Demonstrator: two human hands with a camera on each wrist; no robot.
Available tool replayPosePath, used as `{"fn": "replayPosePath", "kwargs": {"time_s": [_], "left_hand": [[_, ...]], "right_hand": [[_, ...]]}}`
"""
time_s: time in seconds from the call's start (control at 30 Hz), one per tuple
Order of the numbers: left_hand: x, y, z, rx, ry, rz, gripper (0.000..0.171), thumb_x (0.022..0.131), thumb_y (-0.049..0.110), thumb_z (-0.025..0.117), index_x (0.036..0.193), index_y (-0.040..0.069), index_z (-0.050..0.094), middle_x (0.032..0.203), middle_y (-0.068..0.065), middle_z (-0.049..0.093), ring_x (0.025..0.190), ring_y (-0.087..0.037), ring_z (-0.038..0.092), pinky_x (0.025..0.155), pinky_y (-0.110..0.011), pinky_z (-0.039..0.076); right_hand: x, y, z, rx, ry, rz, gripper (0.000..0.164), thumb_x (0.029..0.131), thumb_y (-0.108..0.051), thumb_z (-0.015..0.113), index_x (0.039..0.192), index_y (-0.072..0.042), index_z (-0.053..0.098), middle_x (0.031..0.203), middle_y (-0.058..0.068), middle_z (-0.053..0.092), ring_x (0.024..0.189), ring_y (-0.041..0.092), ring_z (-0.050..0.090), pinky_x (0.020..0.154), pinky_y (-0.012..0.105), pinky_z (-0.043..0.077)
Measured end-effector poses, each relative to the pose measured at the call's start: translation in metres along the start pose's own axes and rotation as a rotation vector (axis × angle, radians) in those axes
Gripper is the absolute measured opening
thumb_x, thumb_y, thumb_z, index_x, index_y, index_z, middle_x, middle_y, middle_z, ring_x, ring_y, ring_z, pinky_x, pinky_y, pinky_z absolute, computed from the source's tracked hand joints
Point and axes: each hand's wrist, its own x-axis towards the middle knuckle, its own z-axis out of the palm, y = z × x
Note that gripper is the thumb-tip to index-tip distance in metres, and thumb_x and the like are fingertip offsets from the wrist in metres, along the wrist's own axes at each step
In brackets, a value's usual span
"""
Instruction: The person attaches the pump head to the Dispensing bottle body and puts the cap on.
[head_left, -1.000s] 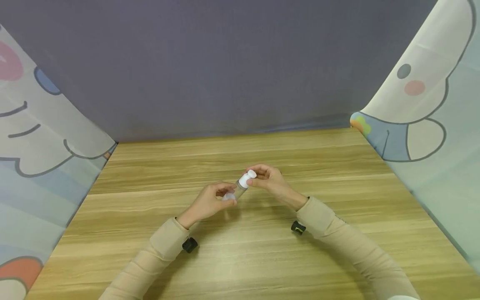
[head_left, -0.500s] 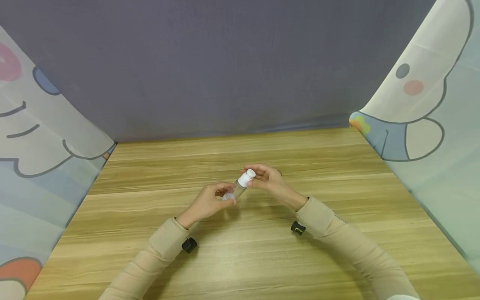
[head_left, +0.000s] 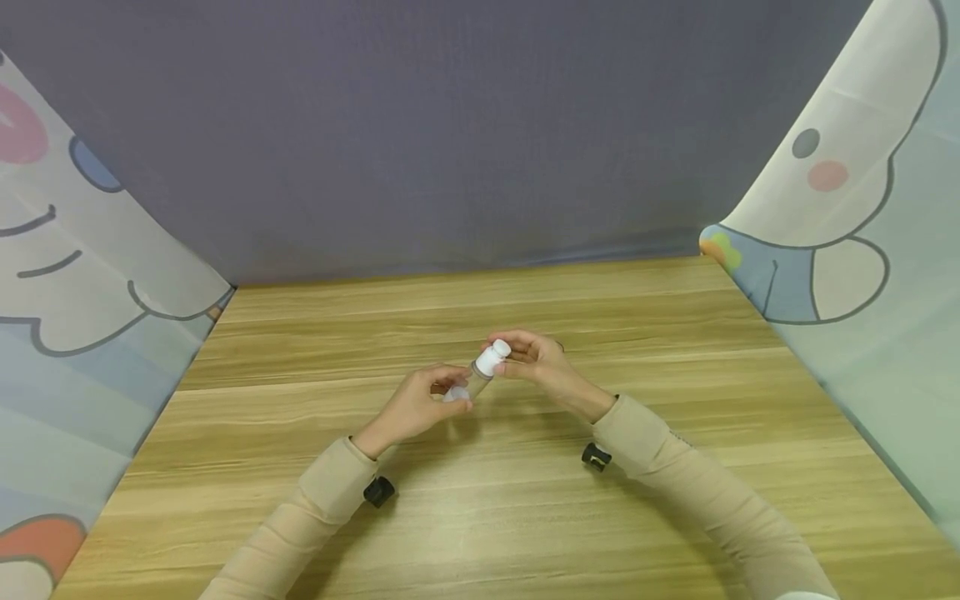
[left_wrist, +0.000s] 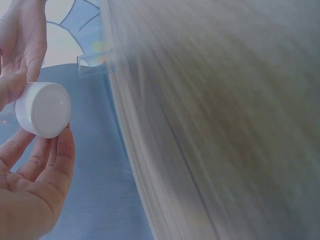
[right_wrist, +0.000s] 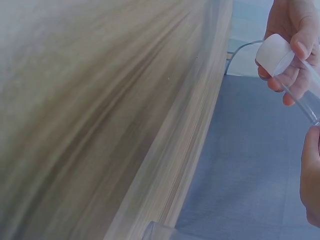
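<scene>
Both hands hold a small clear tube-shaped bottle (head_left: 479,383) above the middle of the wooden table, tilted with its upper end to the right. My left hand (head_left: 417,405) grips the lower end between thumb and fingers, around a whitish base (head_left: 457,392). In the left wrist view that white round base (left_wrist: 51,110) faces the camera. A white cap (head_left: 491,359) with a narrower knob tops the bottle. My right hand (head_left: 545,364) pinches this cap, thumb in front and fingers behind. The right wrist view shows the clear tube wall (right_wrist: 302,104) running between the hands.
The wooden table (head_left: 480,517) spreads around both forearms. A grey curtain (head_left: 465,142) stands behind its far edge, and printed cartoon cloths (head_left: 832,208) flank it. Black wrist cameras (head_left: 597,456) hang beside the sleeves. A clear plastic piece (left_wrist: 96,63) shows in the left wrist view.
The right fingers and the white cap have shifted very slightly to the left. The left hand stays put on the lower end.
</scene>
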Motion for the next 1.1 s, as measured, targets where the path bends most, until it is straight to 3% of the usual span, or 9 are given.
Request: {"fn": "replayPosePath", "kwargs": {"time_s": [0.3, 0.57, 0.9, 1.1], "left_hand": [[0.0004, -0.0019, 0.0011, 0.006, 0.002, 0.008, 0.046, 0.079, 0.027, 0.071, 0.117, 0.003, 0.06, 0.114, -0.011, 0.062, 0.099, -0.02, 0.06, 0.088, -0.037, 0.05], [0.0011, -0.0023, 0.002, 0.011, 0.005, -0.004, 0.045, 0.079, 0.026, 0.072, 0.117, 0.005, 0.06, 0.111, -0.01, 0.063, 0.098, -0.018, 0.06, 0.088, -0.036, 0.05], [0.0018, -0.0026, 0.0037, 0.01, 0.014, 0.011, 0.045, 0.079, 0.024, 0.072, 0.117, 0.002, 0.06, 0.108, -0.01, 0.064, 0.095, -0.017, 0.06, 0.086, -0.035, 0.051], [0.0021, -0.0022, 0.004, 0.005, 0.015, 0.021, 0.045, 0.079, 0.024, 0.072, 0.117, 0.001, 0.06, 0.11, -0.011, 0.064, 0.095, -0.018, 0.06, 0.086, -0.035, 0.051]], "right_hand": [[-0.0007, 0.0015, -0.0015, 0.016, 0.014, 0.01, 0.046, 0.082, -0.004, 0.065, 0.124, 0.007, 0.048, 0.126, 0.027, 0.051, 0.103, 0.015, 0.059, 0.089, 0.029, 0.051], [-0.0007, 0.0017, -0.0018, 0.008, 0.03, 0.031, 0.045, 0.081, -0.008, 0.068, 0.12, 0.006, 0.05, 0.116, 0.014, 0.06, 0.098, 0.015, 0.06, 0.087, 0.029, 0.051], [-0.0002, 0.0016, -0.0015, -0.025, 0.06, 0.054, 0.042, 0.081, -0.008, 0.067, 0.117, 0.005, 0.05, 0.108, 0.007, 0.059, 0.094, 0.014, 0.06, 0.084, 0.028, 0.051], [-0.0005, 0.0016, -0.0022, -0.011, 0.052, 0.049, 0.046, 0.082, -0.009, 0.068, 0.12, 0.006, 0.049, 0.115, 0.014, 0.057, 0.097, 0.014, 0.06, 0.086, 0.028, 0.051]]}}
